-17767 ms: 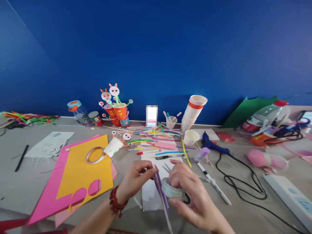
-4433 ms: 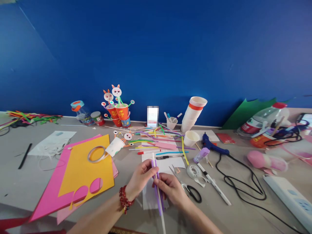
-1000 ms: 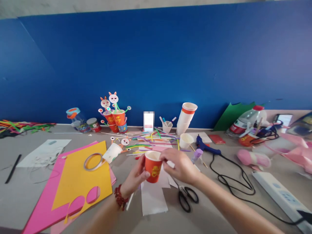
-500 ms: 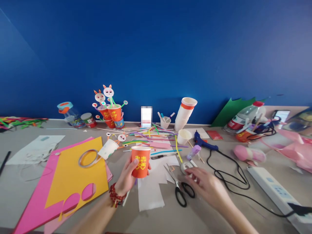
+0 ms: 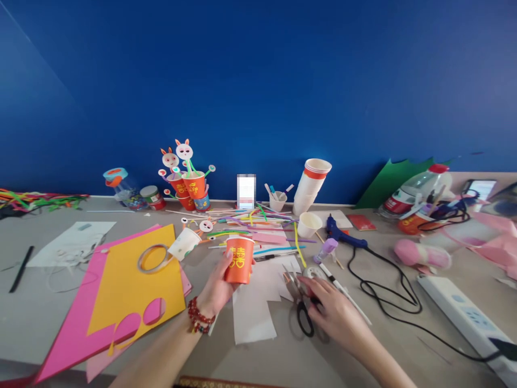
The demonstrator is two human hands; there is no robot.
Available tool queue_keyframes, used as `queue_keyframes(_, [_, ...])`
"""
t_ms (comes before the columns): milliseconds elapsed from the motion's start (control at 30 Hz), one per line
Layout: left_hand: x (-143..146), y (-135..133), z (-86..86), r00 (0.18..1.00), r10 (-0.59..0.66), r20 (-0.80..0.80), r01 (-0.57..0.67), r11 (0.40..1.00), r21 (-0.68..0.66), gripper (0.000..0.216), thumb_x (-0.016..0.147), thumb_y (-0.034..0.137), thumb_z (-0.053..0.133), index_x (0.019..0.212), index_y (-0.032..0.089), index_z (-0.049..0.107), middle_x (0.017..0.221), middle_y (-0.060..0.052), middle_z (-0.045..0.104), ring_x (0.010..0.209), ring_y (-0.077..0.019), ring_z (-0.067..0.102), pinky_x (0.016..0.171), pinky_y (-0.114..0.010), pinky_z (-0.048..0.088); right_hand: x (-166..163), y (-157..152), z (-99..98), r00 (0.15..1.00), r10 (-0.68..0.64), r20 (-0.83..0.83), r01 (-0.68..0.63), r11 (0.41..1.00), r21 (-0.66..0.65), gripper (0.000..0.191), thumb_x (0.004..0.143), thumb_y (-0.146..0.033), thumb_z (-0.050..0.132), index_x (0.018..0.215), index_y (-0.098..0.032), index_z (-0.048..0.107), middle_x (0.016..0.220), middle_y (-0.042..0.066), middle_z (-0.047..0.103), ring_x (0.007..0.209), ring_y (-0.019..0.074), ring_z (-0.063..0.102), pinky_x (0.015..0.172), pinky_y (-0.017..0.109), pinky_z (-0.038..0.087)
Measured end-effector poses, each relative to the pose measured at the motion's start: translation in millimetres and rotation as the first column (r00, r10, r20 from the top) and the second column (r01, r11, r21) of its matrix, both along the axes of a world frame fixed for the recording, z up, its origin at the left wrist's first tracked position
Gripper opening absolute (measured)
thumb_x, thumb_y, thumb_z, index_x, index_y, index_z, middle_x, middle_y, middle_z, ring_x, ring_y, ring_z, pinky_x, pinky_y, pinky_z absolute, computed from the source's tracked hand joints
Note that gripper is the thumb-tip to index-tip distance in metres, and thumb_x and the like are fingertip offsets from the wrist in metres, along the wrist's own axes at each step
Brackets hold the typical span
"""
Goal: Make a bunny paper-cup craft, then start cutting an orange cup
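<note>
An orange paper cup (image 5: 239, 261) with yellow double-happiness characters stands upright in my left hand (image 5: 220, 285), its open white rim up. The fingers wrap round its side, and a red bead bracelet circles that wrist. To the right, my right hand (image 5: 333, 310) is closed on a pair of black-handled scissors (image 5: 304, 319) near the pivot. That hand covers part of the scissors, and the blades look blurred. Just beyond its fingertips lies a roll of clear tape (image 5: 315, 274). Cut white paper (image 5: 254, 318) lies below the cup.
Yellow card (image 5: 133, 285) and pink card (image 5: 72, 328) lie left, with a tape ring (image 5: 153, 258) on top. Decorated cups (image 5: 194, 184) stand behind. A blue glue gun (image 5: 343, 237) trails its cable toward the power strip (image 5: 464, 315) at right. Pipe cleaners (image 5: 258, 218) litter the middle.
My right hand has moved from beside the tape roll left onto the scissors and closed there. The left hand still holds the cup, turned slightly. The view has shifted a little.
</note>
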State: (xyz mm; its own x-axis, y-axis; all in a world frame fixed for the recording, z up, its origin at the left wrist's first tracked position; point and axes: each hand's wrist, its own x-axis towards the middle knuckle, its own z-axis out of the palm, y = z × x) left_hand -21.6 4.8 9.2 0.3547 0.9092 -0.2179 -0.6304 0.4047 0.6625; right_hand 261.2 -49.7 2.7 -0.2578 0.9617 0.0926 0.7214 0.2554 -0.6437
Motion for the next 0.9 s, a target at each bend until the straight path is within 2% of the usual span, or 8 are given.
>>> queue_keyframes(67, [0.3, 1.3, -0.1, 0.997, -0.003, 0.078, 0.005, 1.0, -0.03, 0.051, 0.088, 0.05, 0.064, 0.113, 0.007, 0.066, 0.103, -0.016, 0.072, 0.084, -0.0201, 0.069, 0.069, -0.027, 0.055, -1.3, -0.7, 3.3, 0.926, -0.035, -0.376, -0.012, 0.992, -0.122, 0.041, 0.085, -0.025, 0.054, 0.125, -0.026, 0.062, 0.092, 0.007, 0.066, 0.078, 0.0244, 0.065, 0.072, 0.04, 0.055])
queue_keyframes(167, [1.0, 2.5, 0.3, 0.988, 0.008, 0.155, 0.003, 0.997, -0.074, 0.05, 0.091, 0.052, 0.059, 0.112, 0.007, 0.066, 0.104, -0.015, 0.072, 0.089, -0.0217, 0.07, 0.072, -0.031, 0.058, -14.9, -2.7, 11.2, 0.564, -0.176, -0.807, -0.149, 0.939, -0.309, 0.039, 0.09, -0.038, 0.057, 0.127, -0.029, 0.061, 0.088, 0.006, 0.065, 0.071, 0.0202, 0.063, 0.068, 0.035, 0.053])
queue_keyframes(267, [1.3, 3.2, 3.1, 0.972, 0.018, 0.233, 0.012, 0.992, -0.129, 0.047, 0.095, 0.049, 0.055, 0.115, 0.008, 0.064, 0.107, -0.015, 0.072, 0.097, -0.022, 0.07, 0.082, -0.034, 0.059, -41.1, -1.5, 21.8, 0.343, -0.266, -0.901, -0.29, 0.882, -0.371, 0.049, 0.082, -0.039, 0.069, 0.13, -0.032, 0.06, 0.103, 0.007, 0.065, 0.07, 0.0165, 0.059, 0.061, 0.028, 0.049])
queue_keyframes(433, [-0.4, 6.6, 10.6, 0.945, 0.134, 0.299, -0.076, 0.977, -0.198, 0.036, 0.098, 0.041, 0.049, 0.117, 0.012, 0.061, 0.108, -0.012, 0.072, 0.105, -0.0212, 0.069, 0.091, -0.036, 0.057, -87.3, 4.7, 37.8, 0.17, -0.238, -0.956, -0.457, 0.841, -0.29, 0.064, 0.068, -0.046, 0.083, 0.128, -0.038, 0.061, 0.097, 0.002, 0.055, 0.058, 0.0085, 0.041, 0.045, 0.019, 0.031])
queue_keyframes(500, [-1.5, 8.1, 13.0, 0.941, 0.188, 0.282, -0.128, 0.968, -0.217, 0.033, 0.097, 0.039, 0.05, 0.116, 0.013, 0.06, 0.105, -0.011, 0.073, 0.103, -0.0218, 0.069, 0.091, -0.039, 0.057, -97.7, 7.2, 39.3, 0.17, -0.184, -0.968, -0.491, 0.836, -0.245, 0.072, 0.065, -0.048, 0.085, 0.13, -0.038, 0.056, 0.085, -0.002, 0.049, 0.052, 0.0067, 0.031, 0.043, 0.018, 0.025])
queue_keyframes(567, [-2.3, 8.8, 14.6, 0.939, 0.206, 0.274, -0.146, 0.964, -0.221, 0.032, 0.096, 0.037, 0.051, 0.115, 0.014, 0.06, 0.103, -0.01, 0.074, 0.103, -0.0225, 0.07, 0.093, -0.041, 0.056, -102.1, 10.4, 35.5, 0.224, -0.116, -0.968, -0.464, 0.86, -0.21, 0.069, 0.069, -0.05, 0.082, 0.129, -0.035, 0.054, 0.078, -0.004, 0.045, 0.05, 0.0068, 0.028, 0.043, 0.019, 0.023])
queue_keyframes(767, [-0.9, 6.8, 13.1, 0.939, 0.148, 0.309, -0.068, 0.964, -0.257, 0.037, 0.097, 0.039, 0.049, 0.117, 0.01, 0.061, 0.106, -0.013, 0.073, 0.102, -0.0211, 0.07, 0.09, -0.034, 0.057, -97.4, 15.8, 12.2, 0.52, -0.019, -0.854, -0.251, 0.952, -0.174, 0.024, 0.092, -0.044, 0.06, 0.103, -0.023, 0.054, 0.062, -0.006, 0.047, 0.054, 0.0111, 0.044, 0.051, 0.022, 0.037])
queue_keyframes(900, [2.0, 5.5, 9.8, 0.932, 0.175, 0.317, -0.084, 0.956, -0.28, 0.035, 0.097, 0.038, 0.049, 0.118, 0.012, 0.061, 0.108, -0.012, 0.072, 0.108, -0.0222, 0.068, 0.095, -0.035, 0.055, -97.3, 8.7, 11.8, 0.625, 0.064, -0.778, -0.248, 0.961, -0.121, 0.016, 0.097, -0.038, 0.053, 0.096, -0.023, 0.052, 0.078, 0.002, 0.064, 0.061, 0.0139, 0.056, 0.057, 0.026, 0.047])
